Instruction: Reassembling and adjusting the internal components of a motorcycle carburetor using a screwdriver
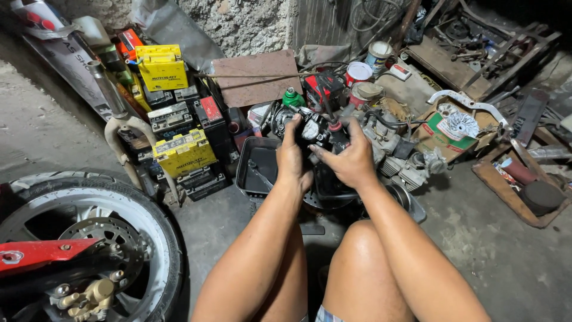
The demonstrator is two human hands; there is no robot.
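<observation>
Left of the black metal engine assembly [325,132], a stack of box-shaped vehicle batteries leans against the rough wall: a bright yellow battery with a dark label band [161,67] sits at the top, a second yellow battery [183,153] lies lower and nearer the engine assembly, and between them sit grey and black batteries, one with a red rectangular label [210,109]. Behind the engine assembly a flat reddish-brown board [257,77] rests against the wall, with a small green cap-shaped part [292,98] just in front of it. Behind and to the right of the engine assembly stand a round tin with a red and white lid [358,73] and a taller can with a pale label [378,56]. Further right, an open cardboard box with a green and red printed panel [448,132] holds a silvery finned part. The engine assembly itself is held up over a black rectangular plastic tray [257,169] on the concrete floor [488,238]. The left hand [292,156] is clamped on the assembly's left side, fingers reaching up over the top, and the right hand [350,158] grips its right side, thumb pointing inward; the two hands are close but not touching, with the assembly between them. A motorcycle front wheel with a brake disc [89,238] stands well to the left, nearer the camera.
</observation>
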